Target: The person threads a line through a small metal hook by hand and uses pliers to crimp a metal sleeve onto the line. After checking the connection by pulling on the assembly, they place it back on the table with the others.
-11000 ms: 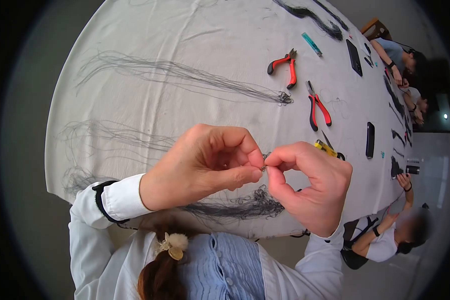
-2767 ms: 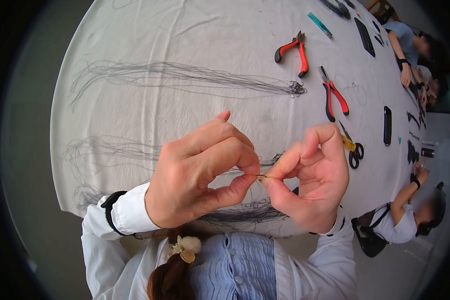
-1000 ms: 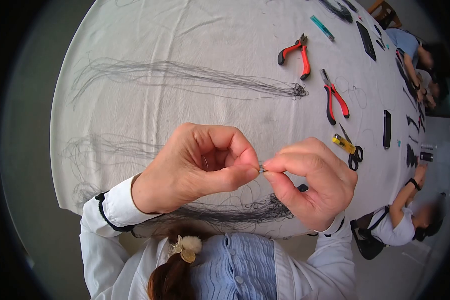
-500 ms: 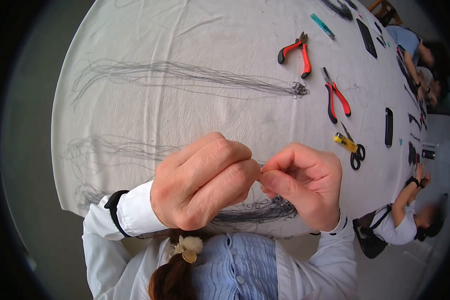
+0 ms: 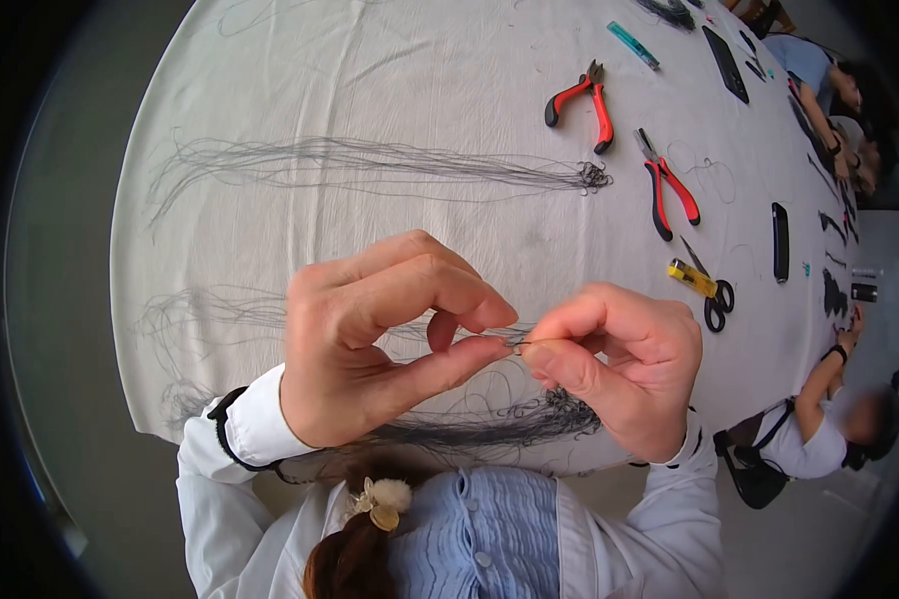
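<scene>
Pinching right hand point(image 5: 619, 364): thumb and forefinger pressed together on a dark strand point(image 5: 519, 344), its short tip poking out, presumably to keep it steady.
Left hand point(image 5: 355, 334): thumb and forefinger parted, thumb tip right up at the strand; whether it touches, I can't tell.
Dark strand: between both sets of fingertips, up off the cloth, maybe lifted for a closer look.
Thick black bundle point(image 5: 469, 431): down along the near table edge, beneath the hands, close enough, I'd say, for easy picking.
Sparse grey bundle point(image 5: 235, 304): out past it, partly hidden by the left hand.
Scissors point(image 5: 717, 303): beyond the right hand, a yellow-cased tool point(image 5: 691, 278) lying against them.
Far bundle point(image 5: 400, 160): drawn out lengthwise, curls gathered at one end, likely so the tails don't snarl.
Red-handled pliers point(image 5: 655, 182) and red-handled cutters point(image 5: 601, 115): grips toward the person, which should suit a quick grab.
Co-worker point(image 5: 814, 429): off to the right, white sleeve, arms reaching toward the table edge.
</scene>
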`<control>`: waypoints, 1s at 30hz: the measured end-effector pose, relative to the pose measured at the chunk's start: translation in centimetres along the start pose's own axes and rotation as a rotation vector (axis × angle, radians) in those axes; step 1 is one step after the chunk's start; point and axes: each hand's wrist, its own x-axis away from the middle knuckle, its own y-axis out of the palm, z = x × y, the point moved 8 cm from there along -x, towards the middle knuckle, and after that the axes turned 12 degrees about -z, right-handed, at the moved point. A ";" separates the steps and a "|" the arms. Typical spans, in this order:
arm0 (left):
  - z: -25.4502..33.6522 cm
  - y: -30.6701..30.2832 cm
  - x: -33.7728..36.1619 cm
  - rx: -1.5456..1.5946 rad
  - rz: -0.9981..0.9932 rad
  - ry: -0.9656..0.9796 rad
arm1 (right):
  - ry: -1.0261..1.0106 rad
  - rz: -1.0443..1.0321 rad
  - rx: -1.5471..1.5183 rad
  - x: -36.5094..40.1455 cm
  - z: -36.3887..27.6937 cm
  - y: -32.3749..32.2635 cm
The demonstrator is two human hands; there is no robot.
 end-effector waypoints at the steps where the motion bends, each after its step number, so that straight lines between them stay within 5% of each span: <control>1: -0.4 0.2 -0.1 0.065 -0.038 -0.039 | -0.038 0.029 0.078 0.0 -0.5 -0.2; 10: -2.7 1.1 0.4 0.538 -0.029 -0.275 | -0.275 0.126 0.566 0.5 -2.9 0.0; 17: -2.9 1.4 0.5 0.601 -0.024 -0.348 | -0.322 0.173 0.624 0.8 -3.3 0.2; 26: -2.0 0.9 0.1 0.436 -0.046 -0.178 | -0.238 0.129 0.521 0.3 -2.3 0.0; 30: -2.8 1.8 0.3 0.653 -0.097 -0.316 | -0.260 0.129 0.568 0.3 -2.5 0.1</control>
